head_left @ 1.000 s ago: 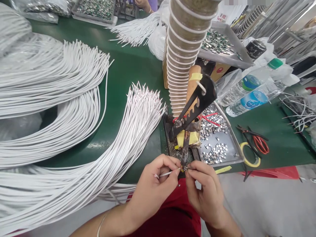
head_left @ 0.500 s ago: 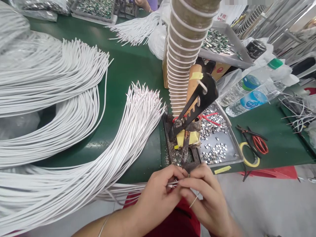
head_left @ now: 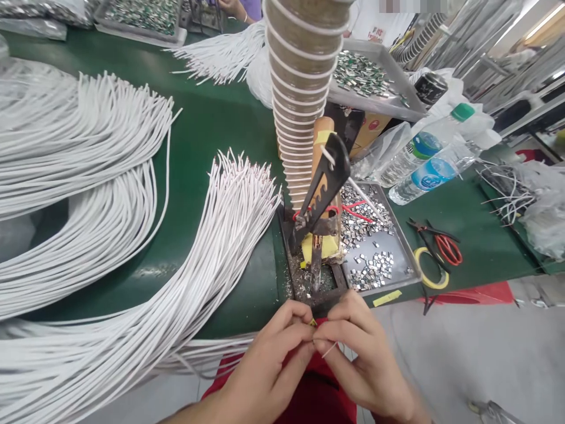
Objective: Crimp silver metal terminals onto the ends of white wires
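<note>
Low in front of the bench edge, my left hand (head_left: 282, 353) and my right hand (head_left: 362, 359) meet fingertip to fingertip, both closed in a pinch. A thin pale wire (head_left: 329, 350), like solder wire, sticks out from my right fingers. My left fingers close on a white cable end, now mostly hidden; a small yellow-green bit (head_left: 313, 323) shows above them. Just beyond stands a soldering iron (head_left: 316, 265), tip down in a black holder (head_left: 324, 188) with a wooden handle. Left of it lies a bundle of white cables (head_left: 220, 235) with stripped ends.
A metal tray (head_left: 404, 253) of small metal connectors sits right of the iron. Beyond are pliers (head_left: 426, 235), yellow tape (head_left: 435, 281), water bottles (head_left: 428, 176) and another tray (head_left: 410, 103). A ribbed hose (head_left: 304, 88) hangs above the iron. Another person's hand (head_left: 233, 8) is at the far side.
The view has shifted, so the bench appears further left. My hands have drawn slightly away from the iron's base, still pinched together; the white cable end between them is now more hidden.
</note>
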Available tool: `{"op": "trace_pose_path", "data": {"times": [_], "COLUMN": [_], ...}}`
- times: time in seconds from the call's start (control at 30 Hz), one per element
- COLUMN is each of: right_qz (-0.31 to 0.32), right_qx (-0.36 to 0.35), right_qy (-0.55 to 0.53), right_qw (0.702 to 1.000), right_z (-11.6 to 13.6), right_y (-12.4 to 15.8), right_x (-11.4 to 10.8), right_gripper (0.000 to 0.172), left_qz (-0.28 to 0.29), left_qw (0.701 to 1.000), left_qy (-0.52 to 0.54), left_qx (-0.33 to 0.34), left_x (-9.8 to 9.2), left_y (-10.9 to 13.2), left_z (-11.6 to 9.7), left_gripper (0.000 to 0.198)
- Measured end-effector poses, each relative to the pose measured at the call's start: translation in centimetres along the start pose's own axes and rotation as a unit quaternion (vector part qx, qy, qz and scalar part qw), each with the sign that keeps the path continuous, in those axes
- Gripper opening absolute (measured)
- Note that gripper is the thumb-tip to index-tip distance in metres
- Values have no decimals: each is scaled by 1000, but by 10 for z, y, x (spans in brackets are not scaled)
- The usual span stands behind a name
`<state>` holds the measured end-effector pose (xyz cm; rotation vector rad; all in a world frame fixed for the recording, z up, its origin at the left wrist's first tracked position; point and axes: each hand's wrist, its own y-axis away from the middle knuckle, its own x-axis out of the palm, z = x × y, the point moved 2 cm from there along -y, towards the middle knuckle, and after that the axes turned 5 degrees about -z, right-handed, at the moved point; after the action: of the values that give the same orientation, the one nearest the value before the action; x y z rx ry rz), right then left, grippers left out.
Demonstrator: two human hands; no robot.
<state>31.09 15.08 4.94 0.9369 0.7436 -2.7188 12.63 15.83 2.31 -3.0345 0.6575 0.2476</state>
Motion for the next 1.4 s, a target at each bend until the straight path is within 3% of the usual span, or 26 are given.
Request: {"op": "trace_pose_path", "data": {"times": [0.17, 0.3, 0.43, 0.57, 0.73, 0.9, 1.03, 1.2, 1.4], "right_qz": [-35, -120, -123, -114, -107, -105, -110, -111, -92], "right_qx": [23, 84, 130, 136, 137, 133, 123, 61, 25], "right_qy": [30, 170, 260, 259, 249, 233, 186, 32, 26], "right_qw": [999, 975, 949, 949, 953, 958, 969, 991, 995], "right_z": [-10, -52, -101, -119, -117, -111, -84, -39, -18], "right_y": [-2, -7, -12, -11, -8, -11, -12, -7, -4], "right_x": [-8, -34, -46, -41, -36, -40, -37, -17, -1], "right_gripper": [19, 16, 19, 18, 15, 15, 11, 13, 21], "left_qz": [-20, -39, -47, -52, -94, -88, -92, -104, -92], "left_qw": [1000, 999, 999, 996, 987, 986, 985, 980, 976], "left_qy": [-16, -14, 8, 43, 63, 74, 98, 130, 145], "left_qx": [-5, -2, -5, -53, -111, -118, -110, -104, -133], "left_x": [0, -1, -1, 2, 2, -1, -4, -5, -4], "left_y": [-4, -1, 1, -3, -5, -7, -10, -15, -17], "left_z": [-3, -1, 4, 3, 3, 1, -3, -5, -9], "left_gripper": [29, 32, 34, 30, 13, 15, 17, 16, 14]}}
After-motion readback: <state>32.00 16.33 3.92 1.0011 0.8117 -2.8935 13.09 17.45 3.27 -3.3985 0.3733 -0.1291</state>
